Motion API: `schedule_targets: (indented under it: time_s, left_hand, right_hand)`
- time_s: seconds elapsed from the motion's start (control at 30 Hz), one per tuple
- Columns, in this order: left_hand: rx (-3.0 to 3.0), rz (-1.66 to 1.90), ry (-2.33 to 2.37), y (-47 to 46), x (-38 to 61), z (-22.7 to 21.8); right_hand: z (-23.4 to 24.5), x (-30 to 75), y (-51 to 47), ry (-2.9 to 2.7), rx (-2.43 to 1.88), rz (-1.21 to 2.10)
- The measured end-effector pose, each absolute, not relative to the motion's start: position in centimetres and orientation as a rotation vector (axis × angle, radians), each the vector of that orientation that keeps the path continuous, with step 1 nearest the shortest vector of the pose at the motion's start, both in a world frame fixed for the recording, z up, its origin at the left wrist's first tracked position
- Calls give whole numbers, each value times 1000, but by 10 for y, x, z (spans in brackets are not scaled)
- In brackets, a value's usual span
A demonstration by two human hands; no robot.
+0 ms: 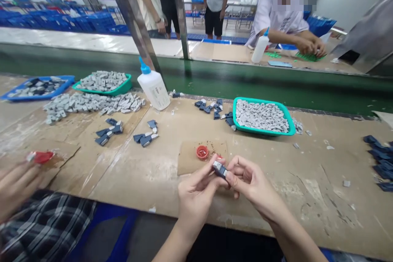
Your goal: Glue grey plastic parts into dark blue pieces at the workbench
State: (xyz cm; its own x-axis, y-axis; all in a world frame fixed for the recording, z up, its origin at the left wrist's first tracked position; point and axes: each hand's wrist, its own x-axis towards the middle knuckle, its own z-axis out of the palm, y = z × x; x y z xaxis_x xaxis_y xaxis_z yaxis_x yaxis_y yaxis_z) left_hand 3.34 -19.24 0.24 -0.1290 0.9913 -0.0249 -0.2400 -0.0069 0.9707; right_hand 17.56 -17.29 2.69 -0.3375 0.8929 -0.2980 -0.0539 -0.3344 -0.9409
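Left hand [196, 190] and right hand [250, 180] both pinch the small blue part [221, 170] above the tabletop [138, 180], red cap [202, 152] at its 10 o'clock. Seating the grey piece [217, 165] squarely probably needs steady, even fingertip pressure.

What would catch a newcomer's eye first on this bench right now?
The left hand and right hand pinch a small dark-blue part near the front of the table, in front of a red cap on a cardboard scrap. Behind, a green tray heaped with grey pieces sits right of centre; a white bottle stands further left.
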Motion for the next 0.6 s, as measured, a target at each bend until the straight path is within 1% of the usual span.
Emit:
schedule_targets:
  time_s: [0.1,0.17,0.23,0.27,0.37,0.4,0.5,0.6]
  left_hand:
    - [867,1306,1068,-182,31,4]
    - [854,1286,1077,-174,28,4]
    - [881,1317,1129,-165,21,2]
    - [912,1332,1166,-161,14,0]
    - [1060,1364,1347,-148,-20,-4]
    - [1130,1375,1446,-144,-35,-6]
    - [1430,1351,1848,-131,-85,-7]
    - [1802,1187,2096,-116,-124,-9]
  right_hand:
    - [28,172,-166,-1167,-1153,1703]
    - [31,177,-152,-1284,-1119,1705]
    - [34,192,-127,-1484,-1154,1566]
    - [36,203,-111,-1583,-1221,1415]
    - [34,241,-55,-1733,-1623,679]
    - [32,252,-37,-1749,-1773,510]
    - [21,270,5,-1768,-1860,461]
    - [8,266,26,-1736,-1933,462]
